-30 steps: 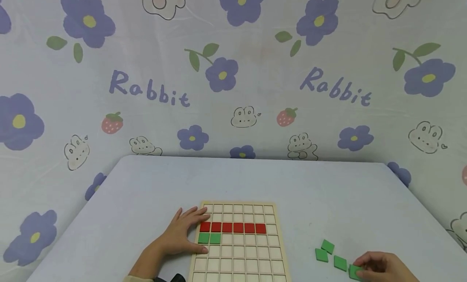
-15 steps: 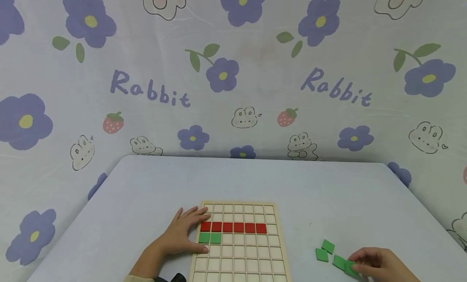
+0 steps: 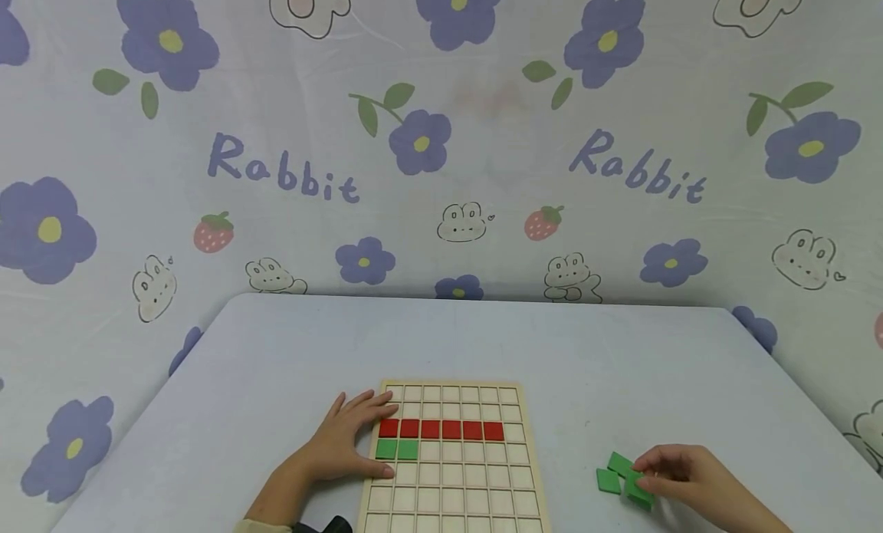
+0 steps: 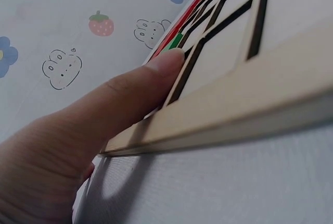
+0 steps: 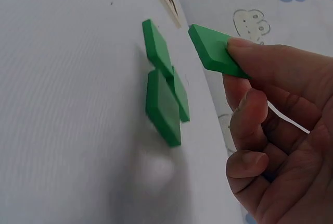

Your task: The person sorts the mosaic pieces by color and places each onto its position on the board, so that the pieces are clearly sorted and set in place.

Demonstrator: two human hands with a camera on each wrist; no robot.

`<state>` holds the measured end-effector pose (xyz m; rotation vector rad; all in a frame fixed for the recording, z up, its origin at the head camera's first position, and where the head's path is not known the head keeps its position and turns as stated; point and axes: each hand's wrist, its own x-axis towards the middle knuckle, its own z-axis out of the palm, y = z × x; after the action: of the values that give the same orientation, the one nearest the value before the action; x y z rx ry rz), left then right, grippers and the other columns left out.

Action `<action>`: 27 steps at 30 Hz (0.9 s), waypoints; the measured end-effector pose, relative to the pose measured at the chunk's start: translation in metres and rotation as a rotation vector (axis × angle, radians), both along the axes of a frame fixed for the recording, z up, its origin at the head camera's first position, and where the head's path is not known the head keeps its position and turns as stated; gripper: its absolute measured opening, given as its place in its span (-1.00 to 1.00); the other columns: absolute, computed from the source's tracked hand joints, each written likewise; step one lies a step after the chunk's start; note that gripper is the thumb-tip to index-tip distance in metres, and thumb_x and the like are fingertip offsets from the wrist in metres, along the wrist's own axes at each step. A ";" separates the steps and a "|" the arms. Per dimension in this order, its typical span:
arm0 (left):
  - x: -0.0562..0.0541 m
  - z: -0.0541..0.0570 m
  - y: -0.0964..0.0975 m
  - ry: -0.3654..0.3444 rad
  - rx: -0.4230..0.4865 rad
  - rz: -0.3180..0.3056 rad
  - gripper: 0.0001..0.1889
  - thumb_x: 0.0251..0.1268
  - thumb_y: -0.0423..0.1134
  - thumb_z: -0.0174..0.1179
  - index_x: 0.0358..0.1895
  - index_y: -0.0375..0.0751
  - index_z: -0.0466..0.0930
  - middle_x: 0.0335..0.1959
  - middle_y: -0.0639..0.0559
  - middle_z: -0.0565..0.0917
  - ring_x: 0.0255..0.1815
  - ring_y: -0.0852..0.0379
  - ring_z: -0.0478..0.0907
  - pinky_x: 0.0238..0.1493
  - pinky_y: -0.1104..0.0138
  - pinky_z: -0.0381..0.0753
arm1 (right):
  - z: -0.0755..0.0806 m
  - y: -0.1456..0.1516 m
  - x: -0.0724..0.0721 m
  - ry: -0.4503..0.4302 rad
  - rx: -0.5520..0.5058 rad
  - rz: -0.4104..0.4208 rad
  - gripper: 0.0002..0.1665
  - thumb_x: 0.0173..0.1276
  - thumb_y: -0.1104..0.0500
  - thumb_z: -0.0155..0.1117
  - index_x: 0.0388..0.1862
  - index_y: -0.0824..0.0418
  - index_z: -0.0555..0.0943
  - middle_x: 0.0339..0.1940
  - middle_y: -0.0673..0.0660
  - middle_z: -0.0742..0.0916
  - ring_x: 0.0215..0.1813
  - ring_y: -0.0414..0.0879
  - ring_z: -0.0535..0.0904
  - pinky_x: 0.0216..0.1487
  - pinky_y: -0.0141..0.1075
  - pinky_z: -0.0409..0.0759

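Note:
My right hand (image 3: 679, 475) pinches a green square tile (image 5: 210, 47) between thumb and fingertips, lifted above the white table. Close beneath it, three more green tiles (image 5: 164, 109) lie bunched together in the right wrist view; the head view partly hides them behind the hand. At the wooden grid board (image 3: 451, 501), my left hand (image 3: 334, 445) rests across the left edge with thumb and fingers spread. Its thumb (image 4: 156, 73) presses on the frame near the cells. A row of red tiles (image 3: 431, 429) fills several cells, and two green tiles (image 3: 396, 449) sit in the row below.
The white table (image 3: 476, 333) reaches back to a patterned cloth (image 3: 483, 149) with purple flowers and rabbits. Between the board and the loose tiles lies a stretch of bare table (image 3: 569, 441). A black object (image 3: 336, 525) shows by the left wrist.
My right hand has moved left and farther from the body, carrying the pinched green tile over toward the other loose tiles. The left hand and the board have stayed put.

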<state>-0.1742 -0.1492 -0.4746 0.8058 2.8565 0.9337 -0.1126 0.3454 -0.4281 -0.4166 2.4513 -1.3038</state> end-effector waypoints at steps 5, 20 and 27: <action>0.000 0.000 0.000 -0.013 0.000 0.011 -0.06 -0.32 0.32 0.39 0.29 0.05 0.39 0.41 0.07 0.29 0.47 -0.14 0.06 0.40 -0.22 -0.30 | 0.006 -0.012 -0.005 0.000 -0.013 -0.012 -0.65 0.34 0.14 0.16 -0.09 0.42 0.58 -0.38 -0.14 0.66 -0.44 -0.36 0.46 -0.43 -0.43 0.53; 0.000 -0.002 0.003 -0.018 0.011 -0.002 -0.07 -0.30 0.32 0.39 0.28 0.03 0.39 0.40 0.05 0.30 0.46 -0.17 0.07 0.39 -0.25 -0.28 | 0.011 -0.046 -0.019 0.004 -0.062 -0.013 -0.67 0.29 0.11 0.23 -0.13 0.37 0.60 -0.42 0.02 0.65 -0.47 -0.30 0.48 -0.46 -0.39 0.54; 0.000 0.000 0.001 -0.012 0.006 0.009 -0.06 -0.32 0.33 0.39 0.29 0.04 0.39 0.40 0.05 0.30 0.47 -0.16 0.07 0.39 -0.23 -0.28 | 0.016 -0.063 -0.026 0.043 -0.084 0.021 -0.69 0.28 0.12 0.25 -0.16 0.35 0.62 -0.41 0.02 0.66 -0.46 -0.29 0.49 -0.45 -0.38 0.54</action>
<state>-0.1739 -0.1478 -0.4750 0.7854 2.8505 0.9460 -0.1383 0.2823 -0.4119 -0.4949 2.4263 -1.4075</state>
